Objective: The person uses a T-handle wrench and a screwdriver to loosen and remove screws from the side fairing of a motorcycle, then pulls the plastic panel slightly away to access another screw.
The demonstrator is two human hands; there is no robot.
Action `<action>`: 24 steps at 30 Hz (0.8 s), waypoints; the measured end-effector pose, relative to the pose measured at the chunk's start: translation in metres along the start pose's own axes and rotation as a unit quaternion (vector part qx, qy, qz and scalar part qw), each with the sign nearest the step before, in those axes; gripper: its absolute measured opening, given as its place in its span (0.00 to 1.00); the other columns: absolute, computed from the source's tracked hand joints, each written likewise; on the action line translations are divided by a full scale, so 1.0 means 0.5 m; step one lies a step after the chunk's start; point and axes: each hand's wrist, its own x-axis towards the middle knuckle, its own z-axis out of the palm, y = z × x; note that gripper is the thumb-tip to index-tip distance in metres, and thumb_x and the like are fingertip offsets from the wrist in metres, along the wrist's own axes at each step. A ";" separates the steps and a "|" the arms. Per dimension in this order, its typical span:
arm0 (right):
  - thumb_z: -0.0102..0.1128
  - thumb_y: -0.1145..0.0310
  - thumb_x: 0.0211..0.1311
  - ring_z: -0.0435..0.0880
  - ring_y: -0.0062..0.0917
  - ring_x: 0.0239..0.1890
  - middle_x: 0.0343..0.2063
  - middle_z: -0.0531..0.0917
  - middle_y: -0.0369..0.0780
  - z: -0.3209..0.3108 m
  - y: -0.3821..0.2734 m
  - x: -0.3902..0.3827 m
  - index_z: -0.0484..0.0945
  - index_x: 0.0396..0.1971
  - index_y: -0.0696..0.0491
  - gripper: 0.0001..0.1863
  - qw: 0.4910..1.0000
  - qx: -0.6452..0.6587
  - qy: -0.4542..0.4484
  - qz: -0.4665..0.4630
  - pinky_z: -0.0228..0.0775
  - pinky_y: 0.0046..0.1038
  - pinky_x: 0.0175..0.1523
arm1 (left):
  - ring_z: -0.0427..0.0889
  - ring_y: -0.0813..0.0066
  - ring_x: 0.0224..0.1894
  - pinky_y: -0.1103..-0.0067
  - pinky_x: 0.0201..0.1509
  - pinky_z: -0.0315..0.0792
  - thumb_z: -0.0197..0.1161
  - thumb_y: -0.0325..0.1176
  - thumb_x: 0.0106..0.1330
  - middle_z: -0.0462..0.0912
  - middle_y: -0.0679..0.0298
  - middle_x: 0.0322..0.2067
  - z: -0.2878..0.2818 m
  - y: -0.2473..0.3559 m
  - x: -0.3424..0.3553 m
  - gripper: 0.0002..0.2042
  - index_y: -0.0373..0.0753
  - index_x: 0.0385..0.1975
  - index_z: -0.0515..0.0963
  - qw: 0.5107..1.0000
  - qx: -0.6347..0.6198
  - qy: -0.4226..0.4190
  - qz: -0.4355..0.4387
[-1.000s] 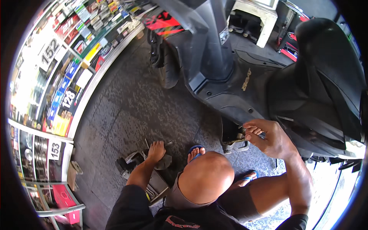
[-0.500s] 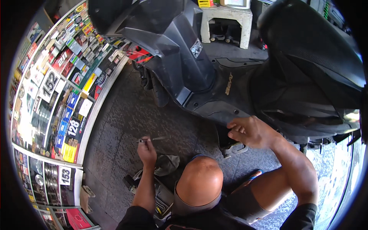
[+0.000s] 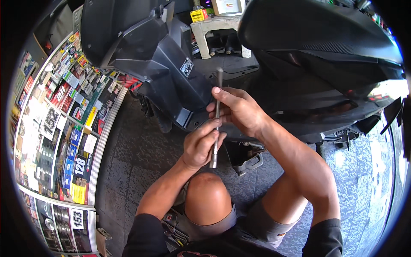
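Note:
A long thin metal rod tool (image 3: 218,90) stands nearly upright between both hands, in front of a black scooter (image 3: 171,81). My left hand (image 3: 200,145) grips the rod's lower part, with the bottom end poking out below the fingers. My right hand (image 3: 236,110) wraps the rod's middle, thumb pressed along it. The rod's upper end rises above the right hand, against the scooter's dark footwell. My bare knee (image 3: 208,201) is directly below the hands.
A shelf wall (image 3: 55,128) packed with colourful boxes and number tags curves along the left. A stone stool (image 3: 216,30) with a yellow box stands behind the scooter. A metal stand part (image 3: 248,162) sits on the grey paved floor under the scooter. Small tools (image 3: 173,225) lie by my left thigh.
My left hand rose from the floor with the thin tool and met the right hand, which left the scooter's underside. Both now hold the rod upright; the view tilted up.

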 end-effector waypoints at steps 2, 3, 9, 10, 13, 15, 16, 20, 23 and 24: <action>0.60 0.53 0.72 0.82 0.22 0.32 0.33 0.82 0.42 -0.006 -0.005 0.001 0.76 0.53 0.64 0.27 0.992 -0.099 0.061 -0.052 0.78 0.24 0.40 | 0.86 0.51 0.49 0.67 0.49 0.85 0.72 0.23 0.58 0.80 0.48 0.50 0.023 -0.009 -0.004 0.16 0.35 0.42 0.73 0.998 0.021 -0.045 0.030; 0.59 0.61 0.73 0.83 0.22 0.34 0.31 0.83 0.40 -0.009 -0.009 -0.006 0.77 0.52 0.63 0.20 0.989 -0.118 0.072 -0.059 0.78 0.25 0.42 | 0.85 0.51 0.48 0.67 0.49 0.83 0.69 0.22 0.59 0.80 0.49 0.49 0.026 -0.009 -0.006 0.15 0.35 0.44 0.74 0.995 0.038 -0.086 0.034; 0.55 0.67 0.75 0.85 0.23 0.45 0.39 0.85 0.40 -0.055 0.035 0.017 0.76 0.55 0.58 0.14 0.922 -0.269 0.068 -0.270 0.78 0.27 0.50 | 0.84 0.68 0.39 0.72 0.41 0.77 0.61 0.23 0.62 0.80 0.51 0.45 0.059 -0.035 0.001 0.13 0.31 0.47 0.75 0.908 -0.176 -0.138 -0.356; 0.55 0.66 0.76 0.83 0.21 0.49 0.43 0.84 0.38 -0.040 0.036 0.019 0.75 0.56 0.57 0.15 0.930 -0.271 0.060 -0.243 0.78 0.25 0.54 | 0.84 0.70 0.39 0.72 0.41 0.76 0.61 0.25 0.63 0.81 0.51 0.45 0.055 -0.062 0.009 0.12 0.31 0.46 0.75 0.856 -0.216 -0.203 -0.423; 0.55 0.66 0.76 0.85 0.26 0.49 0.45 0.86 0.41 -0.052 0.049 0.030 0.76 0.55 0.55 0.14 0.929 -0.271 0.068 -0.241 0.78 0.29 0.55 | 0.83 0.66 0.44 0.72 0.48 0.76 0.59 0.28 0.65 0.80 0.50 0.48 0.103 -0.099 0.061 0.13 0.32 0.47 0.74 0.806 -0.139 -0.384 -0.428; 0.54 0.67 0.75 0.86 0.30 0.50 0.45 0.86 0.43 -0.071 0.062 0.039 0.75 0.55 0.55 0.14 0.901 -0.329 0.038 -0.279 0.78 0.31 0.55 | 0.82 0.62 0.48 0.70 0.51 0.75 0.60 0.31 0.65 0.79 0.50 0.49 0.128 -0.114 0.043 0.15 0.33 0.49 0.73 0.857 -0.129 -0.335 -0.370; 0.54 0.67 0.75 0.87 0.35 0.50 0.45 0.86 0.44 -0.083 0.074 0.042 0.75 0.54 0.55 0.13 0.870 -0.382 0.015 -0.312 0.78 0.33 0.55 | 0.81 0.59 0.51 0.67 0.54 0.74 0.61 0.33 0.65 0.78 0.49 0.50 0.138 -0.124 0.025 0.17 0.33 0.50 0.72 0.898 -0.121 -0.291 -0.308; 0.53 0.66 0.75 0.86 0.42 0.50 0.45 0.86 0.45 -0.114 0.077 0.044 0.75 0.55 0.54 0.14 0.850 -0.429 0.006 -0.305 0.78 0.37 0.54 | 0.83 0.49 0.48 0.61 0.50 0.76 0.63 0.30 0.62 0.84 0.49 0.42 0.163 -0.140 0.005 0.14 0.33 0.46 0.77 0.927 -0.095 -0.267 -0.246; 0.52 0.66 0.75 0.86 0.42 0.50 0.46 0.86 0.46 -0.124 0.079 0.055 0.75 0.54 0.54 0.14 0.831 -0.456 0.001 -0.317 0.78 0.37 0.54 | 0.82 0.47 0.50 0.61 0.50 0.76 0.62 0.29 0.62 0.83 0.48 0.44 0.167 -0.144 0.000 0.13 0.33 0.45 0.77 0.903 -0.094 -0.311 -0.283; 0.52 0.66 0.75 0.86 0.42 0.50 0.46 0.86 0.46 -0.125 0.083 0.054 0.75 0.54 0.54 0.14 0.832 -0.457 0.000 -0.315 0.78 0.37 0.54 | 0.82 0.47 0.49 0.61 0.49 0.76 0.62 0.28 0.62 0.83 0.48 0.44 0.172 -0.140 -0.003 0.13 0.33 0.45 0.77 0.915 -0.093 -0.285 -0.269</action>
